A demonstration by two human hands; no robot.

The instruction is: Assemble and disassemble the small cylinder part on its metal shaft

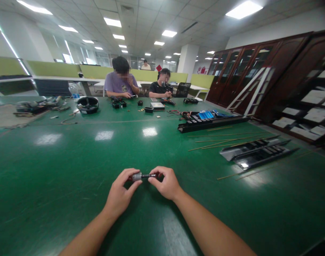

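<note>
Plainly, the work sat closest of all, in the two bare hands, low in the middle of the view. The left hand [119,193] grasped a grey cylinder [137,176] between thumb and fingers, while the right hand [166,183] pinched the far end of the dark shaft [145,175] that stuck out of it; neither hand was clenched into a fist. The piece lay level between the hands, seemingly raised over the near part of the green table [98,153], though how high could not be told. Good handling, as I judged it, called for a steady left grip around the body, a light right pinch, and both parts kept on one line, so that no sideways push bent the shaft. Fingertips hid its end, so a slight opening of the right fingers would have helped in checking the fit there. Farther out, to the right, thin rods [210,141] lay near dark channels [270,160], well apart from the hands, with a long black tray [205,127] beyond. Across the table sat a person in purple [119,85] and a person in black [157,89], both apart from this work
</note>
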